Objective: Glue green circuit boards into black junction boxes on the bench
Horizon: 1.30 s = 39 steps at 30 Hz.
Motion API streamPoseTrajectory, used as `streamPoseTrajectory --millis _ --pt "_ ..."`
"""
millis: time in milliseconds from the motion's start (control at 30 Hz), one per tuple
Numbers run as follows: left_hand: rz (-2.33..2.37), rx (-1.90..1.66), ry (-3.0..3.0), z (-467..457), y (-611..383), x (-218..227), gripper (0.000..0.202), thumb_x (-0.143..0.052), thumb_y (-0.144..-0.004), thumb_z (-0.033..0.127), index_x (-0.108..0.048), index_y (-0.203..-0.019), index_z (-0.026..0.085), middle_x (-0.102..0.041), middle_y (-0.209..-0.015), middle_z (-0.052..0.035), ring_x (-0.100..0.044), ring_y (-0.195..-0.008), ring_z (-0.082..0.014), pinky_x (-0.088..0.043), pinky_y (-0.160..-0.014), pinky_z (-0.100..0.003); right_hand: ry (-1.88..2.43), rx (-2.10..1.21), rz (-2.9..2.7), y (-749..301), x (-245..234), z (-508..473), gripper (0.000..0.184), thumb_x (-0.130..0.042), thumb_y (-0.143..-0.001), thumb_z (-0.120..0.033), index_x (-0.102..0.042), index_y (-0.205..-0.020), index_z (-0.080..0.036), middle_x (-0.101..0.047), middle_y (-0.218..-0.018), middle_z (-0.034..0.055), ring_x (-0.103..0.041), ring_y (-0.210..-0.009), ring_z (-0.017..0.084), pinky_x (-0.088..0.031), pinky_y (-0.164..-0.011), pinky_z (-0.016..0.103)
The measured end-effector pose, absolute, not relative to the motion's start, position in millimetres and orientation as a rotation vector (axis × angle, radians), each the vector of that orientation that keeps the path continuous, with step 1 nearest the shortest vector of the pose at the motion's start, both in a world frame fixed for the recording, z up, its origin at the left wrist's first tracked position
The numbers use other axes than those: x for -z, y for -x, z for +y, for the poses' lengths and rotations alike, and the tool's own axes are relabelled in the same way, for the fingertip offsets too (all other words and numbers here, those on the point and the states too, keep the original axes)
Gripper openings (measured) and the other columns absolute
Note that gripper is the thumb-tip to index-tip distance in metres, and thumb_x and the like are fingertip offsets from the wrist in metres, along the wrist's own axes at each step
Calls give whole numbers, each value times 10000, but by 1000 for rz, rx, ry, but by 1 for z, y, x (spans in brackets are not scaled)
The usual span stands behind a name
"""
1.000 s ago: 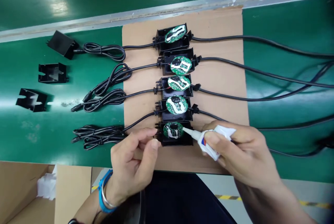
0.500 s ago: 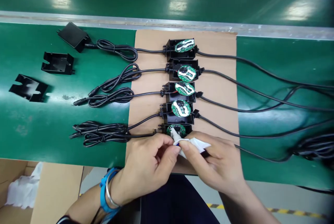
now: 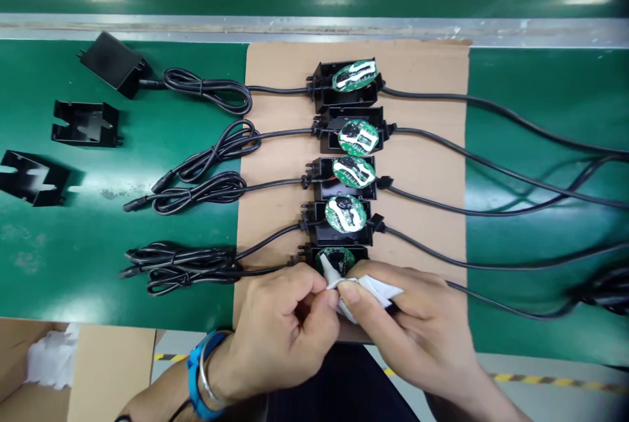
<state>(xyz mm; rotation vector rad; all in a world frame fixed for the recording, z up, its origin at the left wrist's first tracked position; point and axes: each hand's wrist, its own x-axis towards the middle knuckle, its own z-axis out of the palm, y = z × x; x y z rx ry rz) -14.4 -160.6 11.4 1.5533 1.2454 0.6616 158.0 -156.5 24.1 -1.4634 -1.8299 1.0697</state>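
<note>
My right hand is closed around a white glue tube, which looks crumpled. My left hand pinches the tube by its neck, near the base of the nozzle. The tapered nozzle points up and left over the nearest green circuit board. That board rests on a black case partly hidden by my hands. Farther back, several boards bearing white paste lie on open black cases, among them a round board just beyond the nozzle.
A cardboard sheet lies under the cases on the green table. Coiled black cables lie left; other cables run right. Loose black covers sit at the far left. A cardboard box stands below the table edge.
The view has shifted and come slightly closer. Both hands keep their hold on the glue tube, its nozzle still over the nearest board.
</note>
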Motion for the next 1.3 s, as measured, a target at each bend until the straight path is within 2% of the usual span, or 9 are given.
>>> streamPoseTrajectory --millis 333,467,600,733,867,1300 --pt "1222 -755 -1587 -159 8 -15 200 -549 -865 129 -470 -689 184 -483 -583 52 -422 -503 -53 -328 -497 -196 1493 -1028 -1851 -160 -31 -155 297 -544 -939 -165 -495 -647 -183 -479 -536 -49 -438 -456 51 -362 -454 194" --pt "1131 -766 -1624 -163 10 -19 176 -547 -828 99 -460 -703 187 -438 -559 68 -388 -475 -46 -313 -476 -187 1425 -1072 -1888 -163 -34 -164 239 -530 -935 -148 -516 -699 -187 -516 -573 -35 -472 -477 66 -373 -464 217" --pt "1127 -676 -1602 -173 15 -19 159 -539 -821 110 -452 -720 196 -462 -567 63 -418 -486 -55 -332 -478 -181 1437 -1086 -1922 -164 -31 -177 165 -527 -935 -146 -546 -777 -191 -547 -596 -28 -499 -482 81 -386 -473 238" --pt "1177 -616 -1573 -180 15 -15 171 -535 -838 122 -459 -703 195 -474 -569 56 -427 -500 -63 -337 -487 -192 1457 -1064 -1898 -161 -25 -184 156 -538 -930 -147 -549 -781 -193 -567 -616 -22 -508 -498 82 -404 -488 231" --pt "1210 -670 -1564 -182 12 -10 197 -549 -838 115 -472 -673 190 -467 -554 59 -420 -490 -58 -334 -487 -194 1469 -1022 -1874 -158 -25 -183 184 -528 -933 -146 -547 -756 -191 -533 -576 -33 -461 -467 71 -379 -466 230" --pt "1227 -717 -1661 -176 6 -12 207 -519 -822 96 -495 -631 173 -473 -530 50 -426 -478 -58 -341 -486 -209 1487 -1001 -1823 -156 -22 -186 147 -542 -920 -118 -560 -793 -190 -576 -604 -15 -518 -491 91 -395 -486 247"
